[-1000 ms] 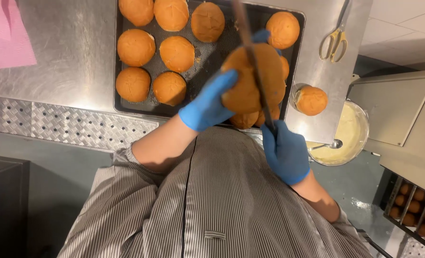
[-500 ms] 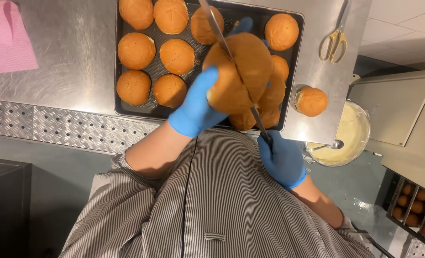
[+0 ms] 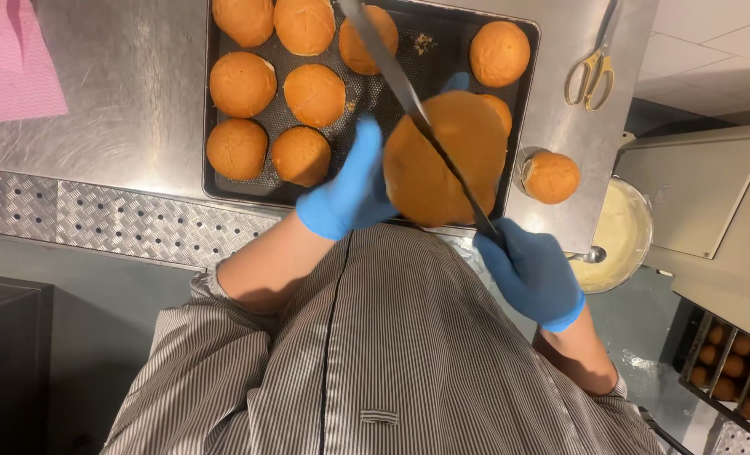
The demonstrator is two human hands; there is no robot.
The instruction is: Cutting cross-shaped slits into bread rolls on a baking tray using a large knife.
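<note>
My blue-gloved left hand [image 3: 349,190] cups the round golden bun [image 3: 446,156] above the dark perforated baking tray [image 3: 526,50]. My gloved right hand [image 3: 531,274] grips the long knife [image 3: 413,109], blade across the bun. Since a second ago the blade has swung leftward. Depth of cut: unclear. A pink cloth [image 3: 17,63] lies far left, yellow-handled scissors [image 3: 592,63] right; bare steel between.

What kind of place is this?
Probably a bakery or restaurant kitchen: a steel worktable, a dark baking tray full of buns, and more buns on a rack.
</note>
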